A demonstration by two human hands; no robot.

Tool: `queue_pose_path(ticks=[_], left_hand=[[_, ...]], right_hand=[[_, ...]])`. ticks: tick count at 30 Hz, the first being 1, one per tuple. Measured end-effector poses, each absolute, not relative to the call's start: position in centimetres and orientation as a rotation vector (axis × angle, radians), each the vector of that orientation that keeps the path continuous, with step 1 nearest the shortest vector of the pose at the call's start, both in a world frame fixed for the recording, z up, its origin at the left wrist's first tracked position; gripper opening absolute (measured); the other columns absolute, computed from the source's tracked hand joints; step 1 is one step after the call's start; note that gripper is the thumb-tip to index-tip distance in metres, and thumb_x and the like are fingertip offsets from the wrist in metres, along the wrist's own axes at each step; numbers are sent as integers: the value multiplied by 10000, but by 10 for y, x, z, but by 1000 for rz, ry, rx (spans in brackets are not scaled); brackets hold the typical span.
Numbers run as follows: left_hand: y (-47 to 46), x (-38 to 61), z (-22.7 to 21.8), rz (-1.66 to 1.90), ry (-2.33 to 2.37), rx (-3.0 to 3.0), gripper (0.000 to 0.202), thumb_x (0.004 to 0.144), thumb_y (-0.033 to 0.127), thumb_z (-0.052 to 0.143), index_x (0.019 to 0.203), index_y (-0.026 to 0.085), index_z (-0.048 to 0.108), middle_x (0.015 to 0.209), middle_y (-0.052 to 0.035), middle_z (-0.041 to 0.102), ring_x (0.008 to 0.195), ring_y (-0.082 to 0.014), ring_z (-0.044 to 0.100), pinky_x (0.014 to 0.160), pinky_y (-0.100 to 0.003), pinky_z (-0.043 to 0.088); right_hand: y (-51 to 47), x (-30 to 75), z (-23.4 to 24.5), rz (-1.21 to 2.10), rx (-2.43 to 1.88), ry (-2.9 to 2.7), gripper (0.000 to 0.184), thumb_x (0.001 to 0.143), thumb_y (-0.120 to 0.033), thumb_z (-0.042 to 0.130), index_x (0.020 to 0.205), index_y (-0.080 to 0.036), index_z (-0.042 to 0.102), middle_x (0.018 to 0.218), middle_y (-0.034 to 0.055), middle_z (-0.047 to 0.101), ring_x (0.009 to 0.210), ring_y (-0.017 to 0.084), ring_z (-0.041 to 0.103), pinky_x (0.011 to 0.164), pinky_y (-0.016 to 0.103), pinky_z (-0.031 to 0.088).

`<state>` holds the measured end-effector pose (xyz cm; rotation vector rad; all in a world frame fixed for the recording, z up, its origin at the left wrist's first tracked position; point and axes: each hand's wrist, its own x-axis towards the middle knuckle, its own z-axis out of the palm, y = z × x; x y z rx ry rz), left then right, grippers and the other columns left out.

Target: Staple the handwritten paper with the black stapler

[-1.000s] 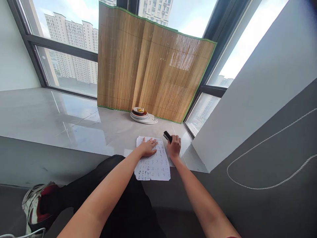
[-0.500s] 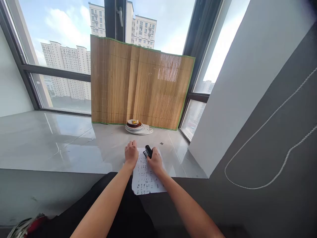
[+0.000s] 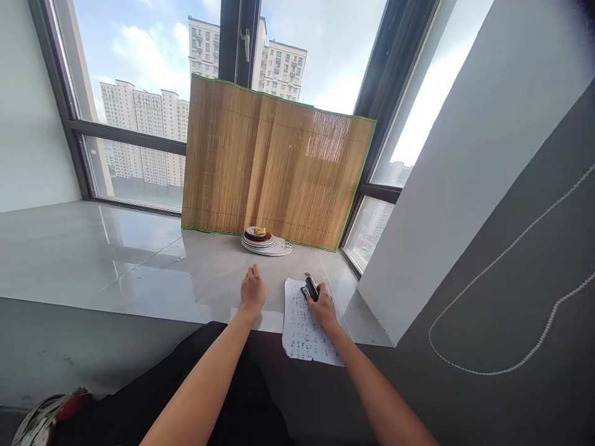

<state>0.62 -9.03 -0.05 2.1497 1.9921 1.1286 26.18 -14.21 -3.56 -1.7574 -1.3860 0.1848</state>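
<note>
Shifted paper (image 3: 304, 331) rightward; now clasping stapler (image 3: 310, 288) in right hand (image 3: 321, 306) at its twelve o'clock edge, resting left hand (image 3: 253, 291) flat and empty at nine o'clock. Press squarely.

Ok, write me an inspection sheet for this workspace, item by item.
Surface: glossy grey ledge, reflecting the window.
Job's things: written sheet overhangs the ledge's front edge; stapler sits on its far corner.
Clutter: stack of plates at the back; shoe on the floor, lower left.
Hands: left hand flat on the ledge, apart from the sheet; right hand grips the stapler.
Cables: white bead cord looped on the dark wall, right.
Surroundings: bamboo mat leaning against the window; tower blocks outside.
</note>
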Motion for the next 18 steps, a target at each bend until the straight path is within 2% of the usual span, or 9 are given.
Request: queue_pose_path(ticks=[3, 5, 8, 10, 13, 18], left_hand=[[-92, 6, 0, 1222, 1947, 2119, 374, 871, -77, 478, 1171, 131, 560, 1130, -159, 656, 1009, -294, 712, 801, -361, 528], [-93, 7, 1, 1268, 1917, 2066, 348, 875, -60, 505, 1151, 149, 547, 1134, -149, 650, 969, -285, 711, 752, -350, 515], [-94, 7, 3, 1328, 1859, 1966, 332, 857, -61, 537, 1080, 184, 518, 1110, -119, 644, 899, -257, 697, 693, -331, 481], [-93, 7, 4, 1372, 1804, 1928, 345, 834, -77, 546, 1021, 208, 493, 1075, -94, 638, 867, -239, 679, 681, -321, 463], [-92, 7, 3, 1435, 1725, 1918, 377, 799, -104, 538, 959, 229, 461, 1025, -63, 621, 830, -216, 650, 676, -310, 446], [-92, 7, 5, 1494, 1671, 1909, 384, 781, -115, 527, 919, 235, 447, 987, -44, 598, 818, -202, 626, 691, -306, 445]], right_hand=[[-129, 280, -29, 189, -1721, -1269, 315, 976, -546, 466, 879, -260, 559, 900, 61, 700, 834, 249, 665, 699, 321, 458], [-116, 294, -23, 137, -1748, -1209, 333, 1001, -481, 357, 872, -250, 559, 921, 92, 699, 823, 258, 656, 686, 337, 460], [-97, 306, -21, 67, -1732, -1282, 160, 915, -328, 460, 919, -237, 592, 1063, 122, 700, 938, 271, 661, 795, 358, 500], [-88, 306, -23, 56, -1693, -1423, 120, 856, -250, 517, 910, -240, 624, 1138, 122, 699, 1062, 283, 651, 901, 374, 513], [-80, 301, -29, 84, -1645, -1629, 165, 847, -201, 548, 920, -252, 687, 1244, 106, 714, 1220, 289, 614, 1019, 398, 502], [-70, 299, -33, 178, -1678, -1790, 353, 887, -207, 552, 1163, -291, 757, 1555, 43, 613, 1478, 254, 507, 1214, 409, 407]])
